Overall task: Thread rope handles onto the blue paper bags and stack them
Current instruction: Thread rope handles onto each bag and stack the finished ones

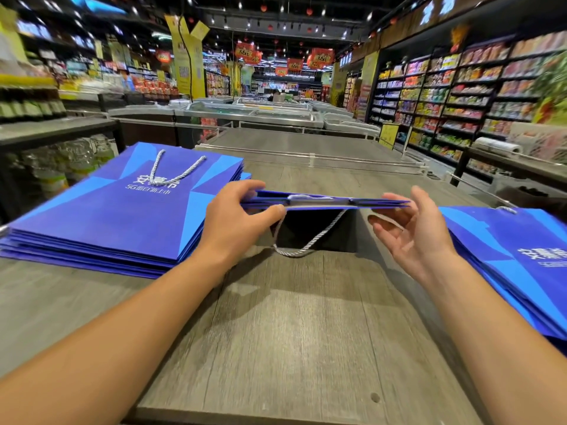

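Blue bag (325,204) held flat, edge-on: left hand (236,219) pinches its end, right hand (414,228) loosely open at the other end (rope handle (306,240) dangling below); stacks beside both hands.

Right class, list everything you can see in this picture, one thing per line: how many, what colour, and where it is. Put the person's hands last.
stack of bags: one, blue, left on the table, white rope handle on top
pile of bags: one, blue, right edge of the table
held bag: one, blue, flat, above table centre
rope handle: one, white, hanging under the held bag
table: one, grey wood
shop shelves: many, multicoloured goods, right background
left hand: grips the held bag's left end
right hand: open, at its right end
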The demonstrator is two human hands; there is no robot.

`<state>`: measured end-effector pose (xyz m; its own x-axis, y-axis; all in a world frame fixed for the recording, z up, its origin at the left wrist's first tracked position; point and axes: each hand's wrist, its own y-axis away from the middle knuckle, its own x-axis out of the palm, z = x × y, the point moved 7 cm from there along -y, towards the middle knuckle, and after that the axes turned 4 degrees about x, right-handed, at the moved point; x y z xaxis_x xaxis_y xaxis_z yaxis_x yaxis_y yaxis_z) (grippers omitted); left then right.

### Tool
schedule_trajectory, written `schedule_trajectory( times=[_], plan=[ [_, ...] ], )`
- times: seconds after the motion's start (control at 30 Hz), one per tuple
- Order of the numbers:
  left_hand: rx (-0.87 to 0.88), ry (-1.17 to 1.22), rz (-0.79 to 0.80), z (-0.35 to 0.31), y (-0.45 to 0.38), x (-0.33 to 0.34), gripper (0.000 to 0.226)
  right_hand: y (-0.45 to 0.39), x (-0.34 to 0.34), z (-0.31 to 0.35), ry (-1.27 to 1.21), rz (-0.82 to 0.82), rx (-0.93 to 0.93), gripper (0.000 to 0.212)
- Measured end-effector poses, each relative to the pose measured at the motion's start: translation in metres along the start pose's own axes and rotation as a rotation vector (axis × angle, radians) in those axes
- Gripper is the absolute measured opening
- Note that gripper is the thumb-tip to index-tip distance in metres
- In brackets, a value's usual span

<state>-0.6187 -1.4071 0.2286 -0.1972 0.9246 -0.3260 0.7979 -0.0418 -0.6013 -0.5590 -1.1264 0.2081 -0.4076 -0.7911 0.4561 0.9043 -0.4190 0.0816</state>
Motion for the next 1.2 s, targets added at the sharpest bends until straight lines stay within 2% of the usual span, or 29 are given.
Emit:
schedule_trajectory(
  times=[0.13,0.2,0.27,0.33,0.4,0.5,0.57,0.7,0.8,0.97,1.1,1.2],
  plan=[
    [-0.017,0.184,-0.092,-0.001,-0.004,-0.009,0.054,0.007,0.01,0.008,-0.068,0.172,-0.09,0.032],
    [-0.019,0.252,-0.11,0.001,-0.006,-0.013,0.047,0.01,0.015,0.01,-0.102,0.226,-0.122,0.028],
    [0.012,0.233,-0.148,-0.001,-0.009,-0.02,0.028,0.01,0.016,0.013,-0.116,0.249,-0.145,0.027],
    [0.058,0.189,-0.197,-0.005,-0.01,-0.027,0.01,0.008,0.015,0.015,-0.065,0.231,-0.182,0.023],
    [0.081,0.18,-0.231,-0.008,-0.011,-0.031,0.017,0.005,0.011,0.016,0.008,0.156,-0.222,0.011],
    [0.029,0.236,-0.2,-0.005,-0.012,-0.028,0.019,0.001,0.0,0.019,0.2,-0.02,-0.328,0.02],
    [-0.043,0.311,-0.179,0.0,-0.011,-0.024,0.025,0.002,-0.005,0.023,0.373,-0.083,-0.402,0.018],
    [-0.202,0.477,-0.261,0.014,-0.014,-0.03,0.035,-0.001,0.001,0.01,0.602,0.036,-0.393,0.01],
    [-0.244,0.525,-0.294,0.019,-0.016,-0.041,0.042,-0.004,0.007,0.0,0.714,0.115,-0.403,0.018],
    [-0.166,0.53,-0.375,0.012,-0.017,-0.053,0.036,0.003,0.019,0.005,0.718,0.121,-0.523,0.022],
    [-0.098,0.521,-0.337,0.002,-0.019,-0.056,0.035,0.012,0.024,0.016,0.662,0.036,-0.651,0.019],
    [-0.082,0.483,-0.243,0.0,-0.019,-0.044,0.007,0.015,0.017,0.025,0.52,-0.047,-0.662,0.025]
  ],
)
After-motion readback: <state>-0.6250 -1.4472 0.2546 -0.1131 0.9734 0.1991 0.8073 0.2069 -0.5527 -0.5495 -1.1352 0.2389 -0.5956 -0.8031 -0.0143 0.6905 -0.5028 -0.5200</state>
